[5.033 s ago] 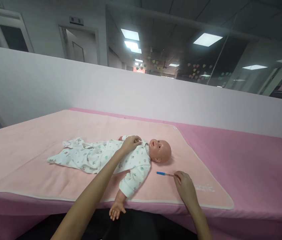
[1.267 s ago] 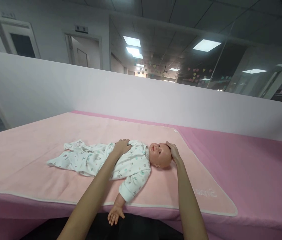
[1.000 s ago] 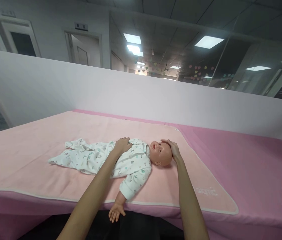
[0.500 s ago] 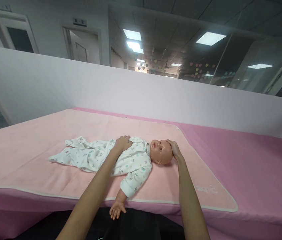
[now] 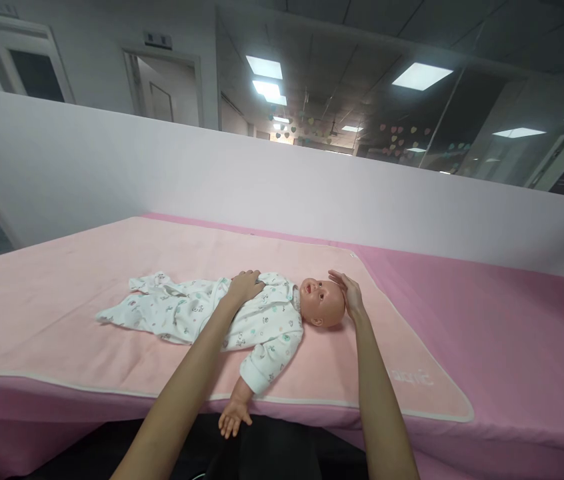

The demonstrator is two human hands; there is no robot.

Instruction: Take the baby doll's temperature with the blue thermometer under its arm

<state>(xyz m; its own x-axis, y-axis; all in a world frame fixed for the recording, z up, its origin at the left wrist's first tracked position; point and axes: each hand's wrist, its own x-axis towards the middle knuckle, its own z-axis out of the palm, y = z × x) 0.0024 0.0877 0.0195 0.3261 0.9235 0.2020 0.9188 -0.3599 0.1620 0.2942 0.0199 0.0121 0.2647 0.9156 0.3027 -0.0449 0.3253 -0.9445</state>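
Note:
A baby doll (image 5: 323,303) in a white patterned outfit (image 5: 267,317) lies on its back, head to the right. One of its arms hangs over the near edge, with the doll's hand (image 5: 235,419) palm up. My left hand (image 5: 245,287) rests on the doll's torso, fingers laid out over the cloth and gripping nothing. At the top of the doll's head is my right hand (image 5: 349,293), its fingers stretched out and partly raised off the forehead. Whether its palm still touches the head I cannot tell.
Under the doll is a light pink mat (image 5: 87,267) with pale edging, spread over a darker pink sheet (image 5: 522,333). A white partition (image 5: 312,187) stands along the far side, with glass and doorways beyond. My dark-clothed lap is close to the near edge.
The fingers of my right hand have lifted from the doll's forehead and straightened. My left hand stays on the torso, and the doll lies as before.

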